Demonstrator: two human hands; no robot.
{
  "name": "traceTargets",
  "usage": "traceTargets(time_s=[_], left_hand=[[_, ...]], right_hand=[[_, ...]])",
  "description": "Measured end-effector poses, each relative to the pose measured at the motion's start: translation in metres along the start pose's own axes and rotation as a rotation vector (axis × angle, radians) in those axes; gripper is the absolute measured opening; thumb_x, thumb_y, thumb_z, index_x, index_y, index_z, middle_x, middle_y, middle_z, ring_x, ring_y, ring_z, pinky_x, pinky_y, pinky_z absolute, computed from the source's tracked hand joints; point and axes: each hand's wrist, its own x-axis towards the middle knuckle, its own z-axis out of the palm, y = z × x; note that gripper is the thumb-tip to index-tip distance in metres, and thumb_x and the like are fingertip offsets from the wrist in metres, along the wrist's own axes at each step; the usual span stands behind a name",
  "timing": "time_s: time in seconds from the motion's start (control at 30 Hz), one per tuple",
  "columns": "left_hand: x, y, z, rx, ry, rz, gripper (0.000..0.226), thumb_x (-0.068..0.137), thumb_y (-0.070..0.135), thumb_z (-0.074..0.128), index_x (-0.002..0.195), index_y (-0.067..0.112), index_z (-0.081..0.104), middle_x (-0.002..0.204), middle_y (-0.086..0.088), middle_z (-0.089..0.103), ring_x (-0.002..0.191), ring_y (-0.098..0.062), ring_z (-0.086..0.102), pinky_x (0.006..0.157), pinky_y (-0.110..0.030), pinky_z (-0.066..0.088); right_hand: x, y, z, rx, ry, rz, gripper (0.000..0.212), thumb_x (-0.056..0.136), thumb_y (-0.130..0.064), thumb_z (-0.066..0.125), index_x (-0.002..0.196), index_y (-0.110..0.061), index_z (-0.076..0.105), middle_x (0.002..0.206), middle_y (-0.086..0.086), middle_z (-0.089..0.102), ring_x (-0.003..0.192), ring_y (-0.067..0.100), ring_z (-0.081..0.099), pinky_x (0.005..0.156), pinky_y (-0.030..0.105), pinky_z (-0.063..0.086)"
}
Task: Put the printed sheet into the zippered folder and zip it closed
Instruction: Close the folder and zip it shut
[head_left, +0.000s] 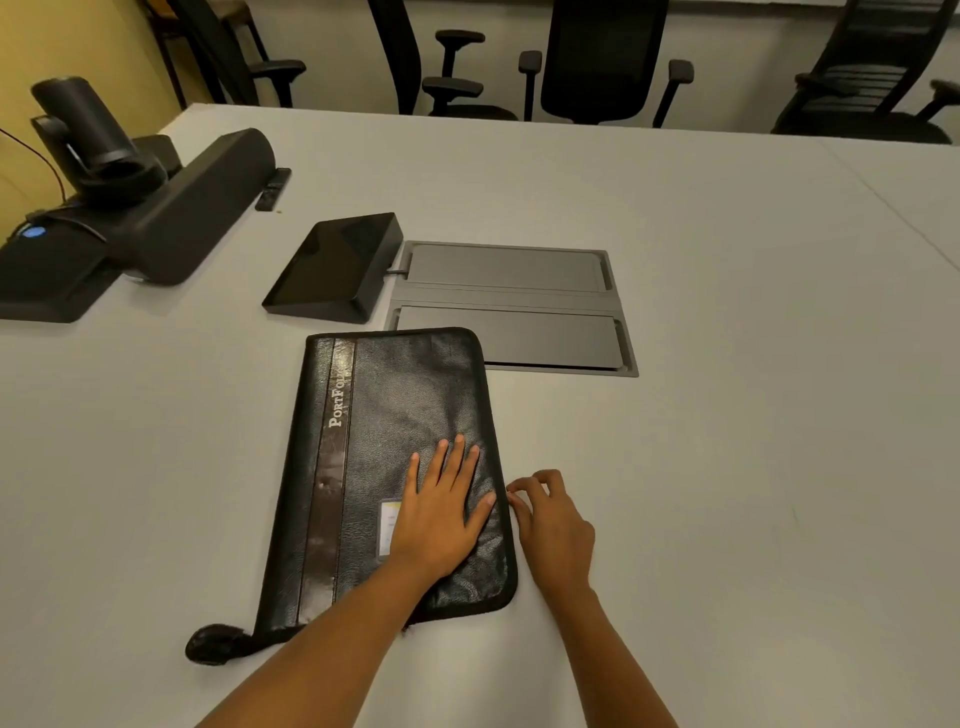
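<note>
The black folder (395, 457) lies flat on the grey table (727, 415), cover down, close to the person. The left hand (441, 519) lies flat on the cover with straight fingers. The right hand (553, 525) is at the folder's right edge, fingers curled; I cannot tell if it pinches anything

Over the desk's (727, 312) near edge, the left hand (441, 514) lies flat, fingers spread; the right hand (553, 525) curls its fingertips together.

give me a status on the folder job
Left hand flat on zippered folder. Right hand fingers curled at its right edge, grip unclear. Printed sheet not visible.
</note>
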Motion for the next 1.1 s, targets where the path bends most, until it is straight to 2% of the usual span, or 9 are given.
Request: traceTargets(time_s=[0.1,0.23,0.33,0.47,0.57,0.7,0.8,0.9,1.1], left_hand=[[0.004,0.005,-0.003,-0.024,0.003,-0.038,0.074,0.089,0.068,0.013,0.150,0.027,0.008,0.159,0.006,-0.006,0.149,-0.016,-0.005,0.117,-0.041,-0.016],[0.014,0.031,-0.007,-0.107,-0.024,-0.188,0.082,0.083,0.072,0.028,0.146,0.019,0.025,0.160,-0.001,0.010,0.148,-0.021,-0.003,0.114,-0.051,-0.016],[0.017,0.039,-0.008,-0.125,-0.032,-0.232,0.077,0.085,0.066,0.033,0.145,0.018,0.026,0.160,-0.003,0.009,0.148,-0.022,-0.004,0.115,-0.055,-0.015],[0.016,0.035,-0.007,-0.131,-0.029,-0.216,0.074,0.087,0.065,0.029,0.146,0.021,0.022,0.160,-0.001,0.007,0.148,-0.019,-0.005,0.116,-0.052,-0.015],[0.020,0.037,-0.010,-0.159,-0.046,-0.248,0.073,0.086,0.065,0.032,0.144,0.021,0.026,0.160,-0.001,0.009,0.148,-0.020,-0.004,0.113,-0.052,-0.018],[0.028,0.040,-0.017,-0.237,-0.057,-0.303,0.062,0.088,0.062,0.035,0.133,0.020,0.036,0.156,-0.001,0.020,0.147,-0.023,0.006,0.115,-0.056,-0.008],[0.036,0.046,-0.022,-0.218,-0.086,-0.342,0.060,0.087,0.055,0.043,0.133,0.018,0.036,0.152,-0.003,0.026,0.144,-0.025,0.014,0.115,-0.060,-0.002],[0.038,0.049,-0.025,-0.174,-0.091,-0.339,0.059,0.086,0.050,0.045,0.134,0.016,0.036,0.146,-0.003,0.033,0.140,-0.025,0.021,0.114,-0.063,0.003],[0.033,0.052,-0.029,-0.074,-0.083,-0.297,0.057,0.086,0.052,0.043,0.131,0.017,0.038,0.136,-0.002,0.041,0.129,-0.023,0.033,0.109,-0.065,0.013]], right_hand=[[0.002,-0.001,0.002,0.044,0.010,0.036,0.020,0.095,-0.035,0.048,0.102,-0.025,0.063,0.118,-0.006,0.056,0.080,0.010,0.062,0.053,0.023,0.048],[0.001,0.000,0.005,0.060,-0.022,0.046,0.020,0.096,-0.029,0.045,0.108,-0.025,0.060,0.122,-0.007,0.055,0.090,0.011,0.061,0.065,0.026,0.053],[0.003,-0.001,0.003,0.099,-0.007,0.064,0.019,0.096,-0.027,0.045,0.107,-0.025,0.061,0.118,-0.009,0.058,0.087,0.009,0.061,0.062,0.023,0.048],[0.013,-0.005,-0.001,0.178,0.004,0.136,0.017,0.096,-0.031,0.047,0.101,-0.028,0.063,0.113,-0.013,0.058,0.080,0.006,0.059,0.059,0.016,0.038],[0.015,-0.005,-0.002,0.212,-0.015,0.116,0.016,0.095,-0.026,0.048,0.099,-0.025,0.063,0.111,-0.011,0.058,0.076,0.005,0.056,0.061,0.017,0.038],[0.007,0.003,-0.006,0.230,-0.047,0.053,0.015,0.095,-0.026,0.049,0.099,-0.024,0.063,0.104,-0.009,0.058,0.074,0.002,0.052,0.061,0.014,0.041],[-0.013,0.010,-0.005,0.222,-0.033,0.050,0.014,0.095,-0.028,0.049,0.095,-0.026,0.063,0.101,-0.014,0.059,0.072,0.001,0.053,0.061,0.012,0.042],[-0.025,0.016,-0.005,0.227,0.008,0.093,0.013,0.094,-0.031,0.051,0.091,-0.027,0.062,0.098,-0.016,0.059,0.068,0.001,0.053,0.057,0.007,0.039],[0.004,-0.003,-0.001,0.252,0.041,0.180,0.012,0.094,-0.028,0.050,0.095,-0.024,0.061,0.105,-0.013,0.059,0.070,0.003,0.054,0.055,0.011,0.036]])
